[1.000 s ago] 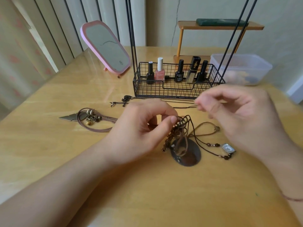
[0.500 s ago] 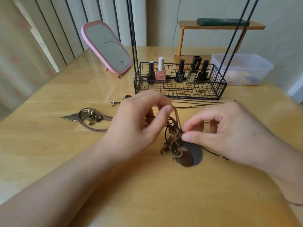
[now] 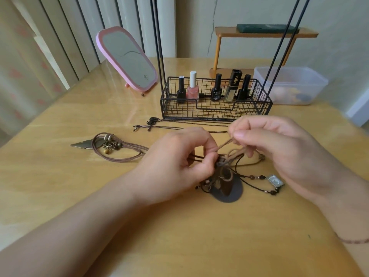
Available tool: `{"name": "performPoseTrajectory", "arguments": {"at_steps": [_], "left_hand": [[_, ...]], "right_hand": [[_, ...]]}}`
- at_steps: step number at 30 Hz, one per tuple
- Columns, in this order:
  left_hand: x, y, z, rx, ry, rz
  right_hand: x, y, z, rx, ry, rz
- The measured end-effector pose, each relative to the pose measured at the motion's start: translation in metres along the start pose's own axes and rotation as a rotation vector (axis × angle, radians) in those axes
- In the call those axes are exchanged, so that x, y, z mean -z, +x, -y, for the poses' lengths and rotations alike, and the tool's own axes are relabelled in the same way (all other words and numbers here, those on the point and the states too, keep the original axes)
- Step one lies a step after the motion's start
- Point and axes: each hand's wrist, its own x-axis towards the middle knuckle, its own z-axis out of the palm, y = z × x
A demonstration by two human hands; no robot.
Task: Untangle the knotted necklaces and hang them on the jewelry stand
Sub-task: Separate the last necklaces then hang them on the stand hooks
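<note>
My left hand [image 3: 179, 162] pinches the knot [image 3: 221, 166] of brown cords low over the table [image 3: 60, 186]; my right hand [image 3: 279, 148] pinches one tan cord [image 3: 225, 145] pulled up from it. My fingers hide how the cords cross. The stand [image 3: 215, 108] sits just behind, its rods cut off above.

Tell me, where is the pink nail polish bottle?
The pink nail polish bottle stands in the black wire basket at the back of the table, second from the left, between two black bottles, just right of the pink mirror.
</note>
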Motion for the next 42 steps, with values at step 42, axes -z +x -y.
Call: {"name": "performPoseTrajectory", "arguments": {"at_steps": [42], "left_hand": [[-0.007, 0.001, -0.011, 0.107, -0.412, 0.038]], "right_hand": [[-0.001, 0.002, 0.007, -0.040, 0.692, -0.134]]}}
